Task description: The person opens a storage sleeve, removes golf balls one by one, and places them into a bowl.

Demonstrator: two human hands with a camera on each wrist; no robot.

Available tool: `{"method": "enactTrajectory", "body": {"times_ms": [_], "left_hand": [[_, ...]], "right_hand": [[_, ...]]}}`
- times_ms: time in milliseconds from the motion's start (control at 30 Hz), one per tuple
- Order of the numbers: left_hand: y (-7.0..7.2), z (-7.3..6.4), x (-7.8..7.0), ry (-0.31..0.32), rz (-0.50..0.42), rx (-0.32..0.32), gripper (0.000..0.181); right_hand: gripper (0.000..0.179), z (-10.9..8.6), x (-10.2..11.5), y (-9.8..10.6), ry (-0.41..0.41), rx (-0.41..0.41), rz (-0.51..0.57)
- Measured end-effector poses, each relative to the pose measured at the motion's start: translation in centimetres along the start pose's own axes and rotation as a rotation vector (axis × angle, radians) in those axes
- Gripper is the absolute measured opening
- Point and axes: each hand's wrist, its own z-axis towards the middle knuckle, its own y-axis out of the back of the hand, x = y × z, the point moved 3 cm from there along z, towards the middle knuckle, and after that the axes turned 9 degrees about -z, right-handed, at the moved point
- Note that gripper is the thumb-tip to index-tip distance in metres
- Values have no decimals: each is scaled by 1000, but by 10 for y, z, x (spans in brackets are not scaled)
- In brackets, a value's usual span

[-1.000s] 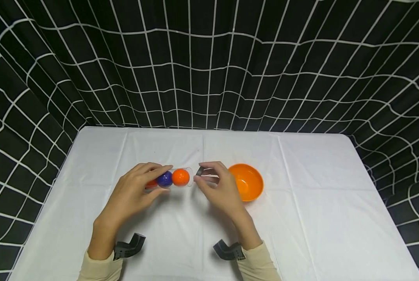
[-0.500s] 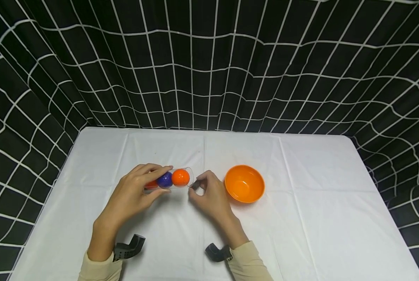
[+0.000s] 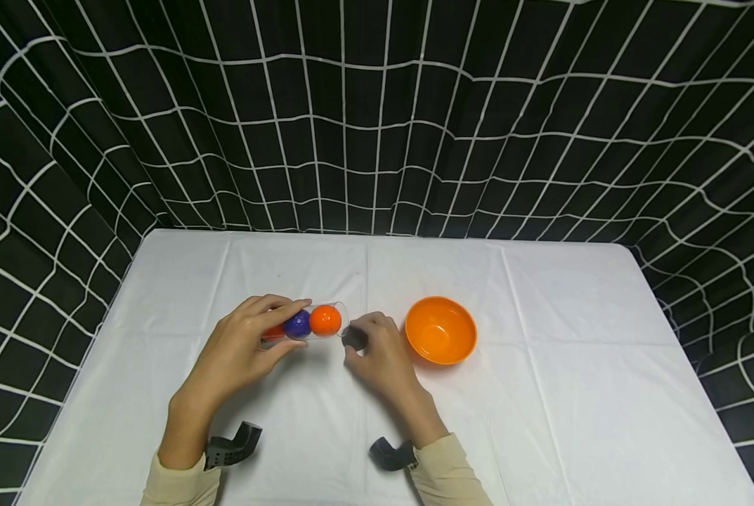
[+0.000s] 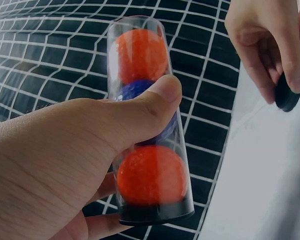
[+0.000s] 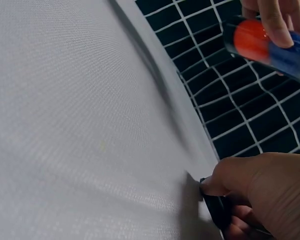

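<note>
My left hand grips a clear tube, fingers round one side and thumb across the other. Inside sit an orange ball at the uncapped end, a blue ball in the middle and a red-orange ball by the black end cap. My right hand pinches a round black cap between thumb and fingers. It is just right of the tube's uncapped end, low over the white cloth. In the right wrist view the cap shows edge-on, partly behind the thumb.
An orange bowl stands on the white-covered table, right beside my right hand. A dark curtain with a white grid surrounds the table's back and sides. Both wrists carry black camera mounts.
My right hand has moved left and toward me, off the bowl's edge, with the black cap turned flatter and lower. My left hand and the tube have stayed nearly still.
</note>
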Motion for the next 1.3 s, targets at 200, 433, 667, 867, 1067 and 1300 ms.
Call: {"method": "enactTrajectory", "body": {"times_ms": [200,433,667,867,1067,1300], "left_hand": [[-1,1,1,-8,24,-4,57],[-2,-1,4,-15,29,-17,58],[-4,1,10,12,45,-22,55],[-7,2,12,2,80,-16,53],[-9,1,9,-58,124,-46,52],[-7,2,2,-144,170,-93,50]], "right_hand": [[41,0,2,2,0,12,2],[36,0,12,25,51,-6,161],[30,0,13,46,59,8,552],[35,1,10,46,17,93,748],[44,0,6,45,0,147,793],[43,0,3,48,16,153,792]]}}
